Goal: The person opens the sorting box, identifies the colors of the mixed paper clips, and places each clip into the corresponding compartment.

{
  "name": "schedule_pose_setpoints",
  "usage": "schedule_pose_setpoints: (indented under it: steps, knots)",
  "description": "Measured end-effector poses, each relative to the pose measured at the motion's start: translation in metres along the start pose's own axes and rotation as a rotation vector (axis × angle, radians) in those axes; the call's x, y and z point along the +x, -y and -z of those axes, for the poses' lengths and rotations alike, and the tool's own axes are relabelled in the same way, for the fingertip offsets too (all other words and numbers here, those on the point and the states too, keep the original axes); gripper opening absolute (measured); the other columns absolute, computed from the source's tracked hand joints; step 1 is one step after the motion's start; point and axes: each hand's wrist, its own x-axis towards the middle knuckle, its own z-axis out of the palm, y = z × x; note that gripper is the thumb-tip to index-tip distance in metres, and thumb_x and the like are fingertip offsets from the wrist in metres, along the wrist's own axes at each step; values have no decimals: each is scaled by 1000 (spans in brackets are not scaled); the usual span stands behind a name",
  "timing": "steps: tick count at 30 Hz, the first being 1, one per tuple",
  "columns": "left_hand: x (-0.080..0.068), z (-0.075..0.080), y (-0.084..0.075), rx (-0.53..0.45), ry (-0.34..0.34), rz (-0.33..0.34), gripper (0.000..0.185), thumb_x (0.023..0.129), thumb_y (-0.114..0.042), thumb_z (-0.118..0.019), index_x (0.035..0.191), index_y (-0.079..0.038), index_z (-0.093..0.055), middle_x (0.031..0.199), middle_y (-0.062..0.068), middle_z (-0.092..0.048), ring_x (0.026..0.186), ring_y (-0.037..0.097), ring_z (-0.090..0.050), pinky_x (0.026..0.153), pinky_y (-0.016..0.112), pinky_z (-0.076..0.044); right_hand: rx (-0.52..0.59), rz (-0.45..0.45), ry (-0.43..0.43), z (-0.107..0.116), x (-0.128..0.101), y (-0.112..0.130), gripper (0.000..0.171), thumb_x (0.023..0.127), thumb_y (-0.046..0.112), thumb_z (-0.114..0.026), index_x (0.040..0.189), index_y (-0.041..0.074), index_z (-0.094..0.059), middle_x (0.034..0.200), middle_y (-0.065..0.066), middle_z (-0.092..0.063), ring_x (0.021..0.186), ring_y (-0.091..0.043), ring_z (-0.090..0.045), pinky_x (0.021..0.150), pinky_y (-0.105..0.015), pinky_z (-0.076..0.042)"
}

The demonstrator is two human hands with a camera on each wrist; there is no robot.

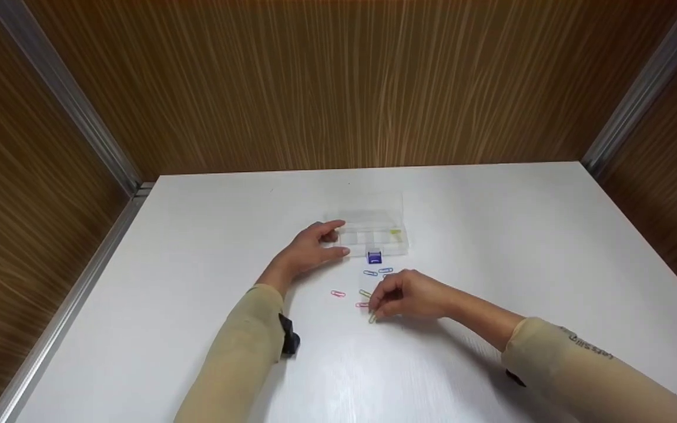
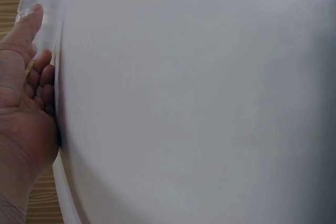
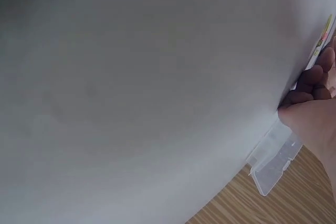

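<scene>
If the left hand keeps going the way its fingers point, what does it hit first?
The left hand points right at the clear plastic box; its fingertips look already against the box's left end, so that comes first.

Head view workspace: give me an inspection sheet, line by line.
Surface: white table, flat and matte.
Job's things: clear plastic compartment box, open, something yellow in its right cell; loose coloured paper clips, pink and blue; a yellow-green paper clip.
Clutter: small blue block in front of the box.
Hands: left hand rests against the box's left end; right hand pinches the yellow-green paper clip at the table.
Cables: nothing seen.
Surroundings: wood-grain walls with metal corner strips.
</scene>
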Motion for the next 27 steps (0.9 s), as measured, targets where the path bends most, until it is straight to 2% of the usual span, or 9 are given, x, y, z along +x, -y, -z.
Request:
schedule_pose_setpoints:
  steps: [8,18,27]
  knots:
    - [2,0,3,7,4,13,69,95,-39,-81,157,-27,-53,129,2,-57,122,22,-51,114,43,-38,-26,2,-18,-2,0,-2,12,91,9,-84,103,11,-84,99,1,-75,91,-14,-60,81,-22,-49]
    - [1,-1,0,5,4,-13,69,96,-35,-81,158,-23,-53,129,3,-56,121,23,-50,114,42,-38,-55,6,-34,-5,-2,-2,10,91,9,-85,100,12,-84,97,2,-74,88,-12,-59,78,-22,-48]
    - [2,-3,1,17,0,7,69,95,-37,-81,158,-26,-53,129,1,-56,122,22,-50,114,41,-38,-69,9,-43,-7,-3,-5,11,90,8,-86,99,12,-84,95,2,-73,87,-11,-58,76,-22,-47]
